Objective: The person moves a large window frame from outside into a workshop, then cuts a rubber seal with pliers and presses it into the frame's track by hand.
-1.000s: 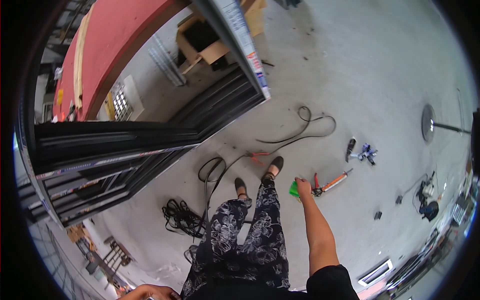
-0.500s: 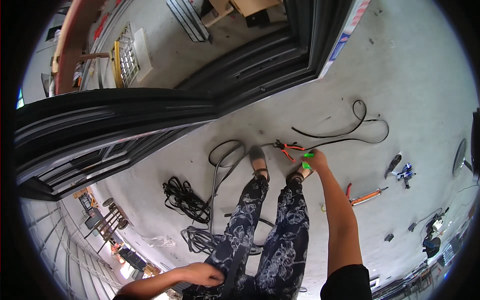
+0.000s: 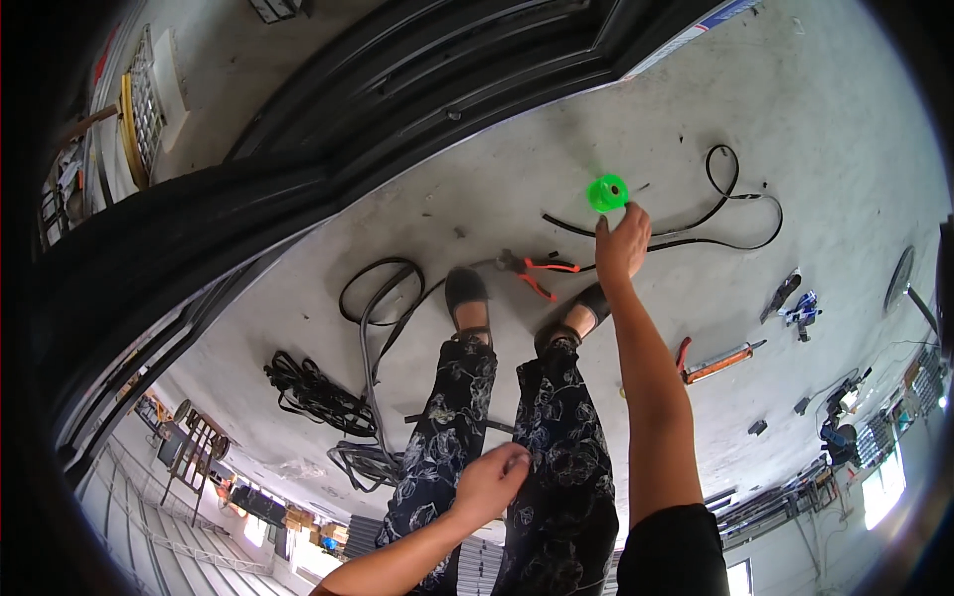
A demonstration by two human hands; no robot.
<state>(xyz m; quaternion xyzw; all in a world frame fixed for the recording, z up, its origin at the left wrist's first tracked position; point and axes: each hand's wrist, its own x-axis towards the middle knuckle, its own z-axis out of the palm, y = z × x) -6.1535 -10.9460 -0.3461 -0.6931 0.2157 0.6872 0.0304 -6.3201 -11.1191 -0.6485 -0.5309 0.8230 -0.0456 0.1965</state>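
Note:
My right hand [image 3: 624, 240] reaches out over the grey floor, thumb and forefinger apart. Just past those fingertips is a bright green, see-through roll [image 3: 607, 194] with a dark centre. Whether a fingertip still touches its edge is hard to tell. Pliers with orange-red handles [image 3: 542, 270] lie on the floor beyond my feet. A long black strip [image 3: 701, 239] runs from near them and loops off to the right. Over my thighs hovers my left hand [image 3: 494, 484], its fingers curled in and nothing visible in them.
A large black frame [image 3: 397, 109] fills the upper left. Bundled black strips [image 3: 318, 395] lie left of my feet, with looser coils [image 3: 363, 465] nearer. To the right are an orange caulking gun [image 3: 720, 364] and a blue-and-white tool [image 3: 803, 314]. A dark chair [image 3: 196, 452] stands far left.
My right hand has moved away from my foot, further out over the floor; the green roll, earlier in its fingers, is now beyond the fingertips. My left hand has moved right and forward.

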